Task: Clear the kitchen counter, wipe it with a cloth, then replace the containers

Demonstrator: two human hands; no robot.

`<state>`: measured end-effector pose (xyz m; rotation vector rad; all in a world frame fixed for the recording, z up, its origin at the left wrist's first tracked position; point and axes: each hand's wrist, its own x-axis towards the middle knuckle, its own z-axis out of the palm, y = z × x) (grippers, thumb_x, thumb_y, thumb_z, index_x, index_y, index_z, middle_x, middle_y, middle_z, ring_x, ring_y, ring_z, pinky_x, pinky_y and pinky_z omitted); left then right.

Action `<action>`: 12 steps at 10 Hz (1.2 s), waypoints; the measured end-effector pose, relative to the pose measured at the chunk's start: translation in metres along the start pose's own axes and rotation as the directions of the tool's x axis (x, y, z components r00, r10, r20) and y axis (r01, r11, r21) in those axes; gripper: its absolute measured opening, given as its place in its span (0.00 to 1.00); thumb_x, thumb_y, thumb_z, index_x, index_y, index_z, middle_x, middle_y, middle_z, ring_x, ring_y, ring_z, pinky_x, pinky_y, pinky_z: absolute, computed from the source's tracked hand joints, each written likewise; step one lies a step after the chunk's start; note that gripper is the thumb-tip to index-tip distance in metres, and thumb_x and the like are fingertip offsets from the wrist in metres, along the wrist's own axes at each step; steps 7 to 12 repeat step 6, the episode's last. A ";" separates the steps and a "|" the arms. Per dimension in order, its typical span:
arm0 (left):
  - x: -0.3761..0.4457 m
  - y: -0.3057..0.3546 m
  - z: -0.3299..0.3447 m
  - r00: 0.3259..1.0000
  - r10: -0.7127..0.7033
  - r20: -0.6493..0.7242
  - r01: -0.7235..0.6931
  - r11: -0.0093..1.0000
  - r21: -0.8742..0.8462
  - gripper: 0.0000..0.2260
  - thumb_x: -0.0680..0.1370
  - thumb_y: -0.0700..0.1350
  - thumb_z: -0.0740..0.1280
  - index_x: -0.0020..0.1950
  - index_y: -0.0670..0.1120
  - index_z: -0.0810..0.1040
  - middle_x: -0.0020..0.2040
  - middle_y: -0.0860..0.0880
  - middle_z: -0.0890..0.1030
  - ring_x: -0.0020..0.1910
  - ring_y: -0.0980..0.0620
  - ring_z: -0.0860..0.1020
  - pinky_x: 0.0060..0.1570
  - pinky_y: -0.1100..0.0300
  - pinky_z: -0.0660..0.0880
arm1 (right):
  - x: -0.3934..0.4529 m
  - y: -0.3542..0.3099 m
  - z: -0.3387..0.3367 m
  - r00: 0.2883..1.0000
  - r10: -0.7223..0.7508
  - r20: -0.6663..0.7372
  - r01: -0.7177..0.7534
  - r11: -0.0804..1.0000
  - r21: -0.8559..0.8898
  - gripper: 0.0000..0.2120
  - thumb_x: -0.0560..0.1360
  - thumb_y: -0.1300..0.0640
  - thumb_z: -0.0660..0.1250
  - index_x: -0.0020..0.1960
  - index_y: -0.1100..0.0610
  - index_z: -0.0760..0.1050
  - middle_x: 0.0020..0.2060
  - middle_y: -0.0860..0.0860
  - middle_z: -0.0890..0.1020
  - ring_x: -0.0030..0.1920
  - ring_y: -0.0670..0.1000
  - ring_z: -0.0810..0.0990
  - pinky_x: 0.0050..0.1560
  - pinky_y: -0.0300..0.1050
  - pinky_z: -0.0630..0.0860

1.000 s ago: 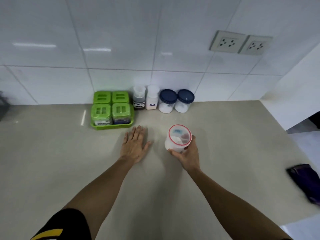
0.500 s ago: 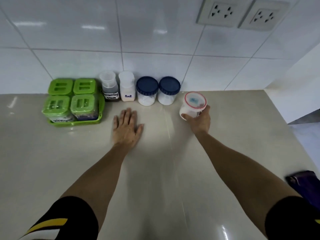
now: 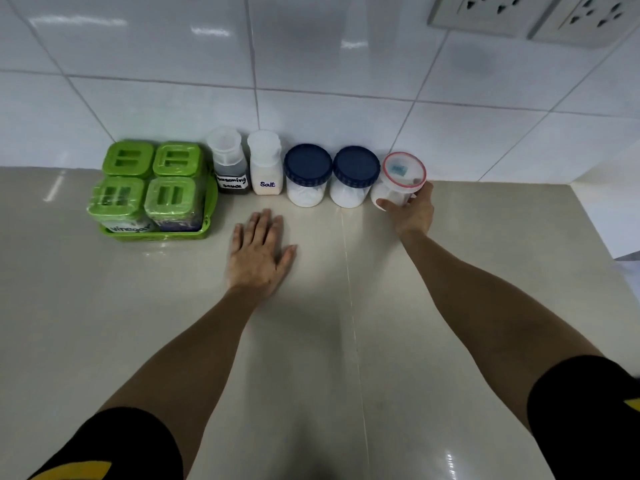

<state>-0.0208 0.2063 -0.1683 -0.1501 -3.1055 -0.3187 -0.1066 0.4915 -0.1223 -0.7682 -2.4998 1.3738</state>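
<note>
Beige desk (image 3: pixel 450 306), head view: right hand (image 3: pixel 414 211) grips a red-rimmed jar (image 3: pixel 398 183), tilted, at the right end of the row along the tiled wall, just beside two blue-lidded jars (image 3: pixel 355 176). Left hand (image 3: pixel 259 258) lies flat and spread on the desk, holding nothing. Green tray (image 3: pixel 207 206) of four green-lidded boxes stands at left.

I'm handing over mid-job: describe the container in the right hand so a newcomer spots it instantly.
Start at the white tiled wall and follow the row of containers along its base, from the green tray rightward. At the far right end, beside the two blue-lidded jars, sits the red-rimmed tub, gripped by the right hand. It alone has a clear lid ringed in red.
</note>
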 end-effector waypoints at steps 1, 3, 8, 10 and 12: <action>-0.001 0.001 0.000 1.000 0.002 -0.006 -0.002 1.000 0.010 0.31 0.79 0.64 0.43 0.79 0.52 0.51 0.80 0.50 0.51 0.79 0.50 0.48 0.77 0.48 0.45 | 0.003 -0.003 0.002 1.000 0.002 0.002 -0.002 1.000 0.002 0.37 0.63 0.52 0.81 0.65 0.53 0.65 0.58 0.52 0.79 0.57 0.55 0.79 0.53 0.49 0.78; -0.001 0.002 -0.002 1.000 0.004 -0.013 -0.003 1.000 0.007 0.30 0.79 0.63 0.46 0.78 0.51 0.53 0.80 0.50 0.53 0.79 0.49 0.49 0.77 0.47 0.46 | 0.001 -0.007 0.004 1.000 0.017 -0.006 -0.017 1.000 -0.007 0.38 0.63 0.52 0.80 0.67 0.53 0.66 0.60 0.52 0.79 0.59 0.55 0.78 0.59 0.53 0.77; 0.000 -0.002 -0.008 0.994 0.046 0.102 -0.041 0.998 -0.045 0.31 0.79 0.63 0.44 0.79 0.52 0.47 0.81 0.49 0.46 0.79 0.49 0.43 0.77 0.46 0.39 | -0.085 0.006 0.010 0.998 -0.031 -0.050 0.027 0.996 -0.082 0.27 0.74 0.50 0.71 0.71 0.57 0.70 0.64 0.53 0.78 0.66 0.54 0.74 0.67 0.51 0.71; 0.000 -0.002 -0.008 0.994 0.046 0.102 -0.041 0.998 -0.045 0.31 0.79 0.63 0.44 0.79 0.52 0.47 0.81 0.49 0.46 0.79 0.49 0.43 0.77 0.46 0.39 | -0.085 0.006 0.010 0.998 -0.031 -0.050 0.027 0.996 -0.082 0.27 0.74 0.50 0.71 0.71 0.57 0.70 0.64 0.53 0.78 0.66 0.54 0.74 0.67 0.51 0.71; 0.000 -0.002 -0.008 0.994 0.046 0.102 -0.041 0.998 -0.045 0.31 0.79 0.63 0.44 0.79 0.52 0.47 0.81 0.49 0.46 0.79 0.49 0.43 0.77 0.46 0.39 | -0.085 0.006 0.010 0.998 -0.031 -0.050 0.027 0.996 -0.082 0.27 0.74 0.50 0.71 0.71 0.57 0.70 0.64 0.53 0.78 0.66 0.54 0.74 0.67 0.51 0.71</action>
